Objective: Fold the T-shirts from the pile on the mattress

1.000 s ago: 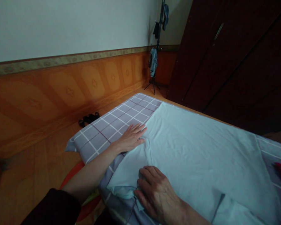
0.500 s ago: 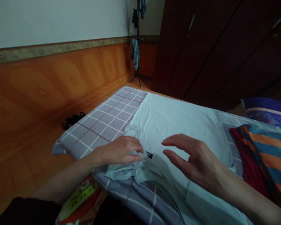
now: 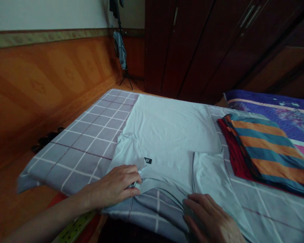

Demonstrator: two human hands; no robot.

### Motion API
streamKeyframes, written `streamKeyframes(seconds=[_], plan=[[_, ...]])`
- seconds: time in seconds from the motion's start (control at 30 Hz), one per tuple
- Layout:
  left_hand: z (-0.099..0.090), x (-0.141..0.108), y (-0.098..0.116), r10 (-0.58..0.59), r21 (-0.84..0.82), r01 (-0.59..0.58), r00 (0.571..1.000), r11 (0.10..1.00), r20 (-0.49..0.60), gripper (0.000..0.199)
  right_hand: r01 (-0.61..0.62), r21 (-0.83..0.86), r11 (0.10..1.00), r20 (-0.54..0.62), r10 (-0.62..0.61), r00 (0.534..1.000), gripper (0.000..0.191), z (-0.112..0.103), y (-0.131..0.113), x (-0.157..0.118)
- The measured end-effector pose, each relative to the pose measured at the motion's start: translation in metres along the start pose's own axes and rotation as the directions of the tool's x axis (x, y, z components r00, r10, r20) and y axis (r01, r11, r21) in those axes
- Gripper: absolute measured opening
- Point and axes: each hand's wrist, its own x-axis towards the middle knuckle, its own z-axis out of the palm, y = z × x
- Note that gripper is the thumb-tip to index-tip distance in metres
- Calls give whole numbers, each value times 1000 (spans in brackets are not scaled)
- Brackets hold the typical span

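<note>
A pale T-shirt (image 3: 167,128) lies spread on the bed, its hem toward the far side and its neckline toward me. A small black label with white lettering (image 3: 148,161) shows below the collar. My left hand (image 3: 121,185) pinches the fabric at the shoulder beside the neckline, fingers closed. At the other side of the collar, my right hand (image 3: 210,216) has its fingers bent over the cloth; its thumb is partly hidden. One sleeve (image 3: 210,168) lies folded inward over the shirt's right part.
A grey checked sheet (image 3: 91,141) covers the bed. Folded clothes, with a striped orange and blue piece (image 3: 266,145) on top, lie at right. Beyond are a purple floral cover (image 3: 263,104), a dark wardrobe (image 3: 192,44) and a coat stand (image 3: 120,50).
Both hands have come down from above the shirt onto the fabric by the neckline. The right sleeve part now lies folded inward. The view has turned to the right.
</note>
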Motion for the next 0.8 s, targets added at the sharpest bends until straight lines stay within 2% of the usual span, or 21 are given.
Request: streamKeyframes(seconds=[0.13,0.23,0.33,0.47,0.53,0.63,0.7,0.8], plan=[[1,-1,7,12,76,-15,999,997,37,18,-72,-57,996,-31,70,997,13,3,-4,-5],[0,-1,11,27,89,-32,998,996,58,8,-68,-78,995,-24,67,997,19,0,-9,-10],[-4,0,10,46,-18,-45,998,999,50,9,-68,-109,992,-56,62,997,30,-7,-12,-16],[-15,-3,9,73,-218,-70,997,973,4,11,-140,-75,987,-26,138,990,24,-17,-10,-23],[-19,-6,9,70,-254,-66,998,965,5,14,-148,-20,989,-32,147,989,22,-22,-9,-24],[-20,-10,10,-1,-240,13,999,971,52,20,-192,118,974,-59,200,978,25,-29,-10,-23],[-17,-11,9,-47,-226,63,996,972,72,21,-297,233,926,-18,310,951,27,-30,-10,-23],[-9,-12,8,-99,-215,99,995,972,12,17,-482,345,806,36,501,864,28,-21,-9,-25]])
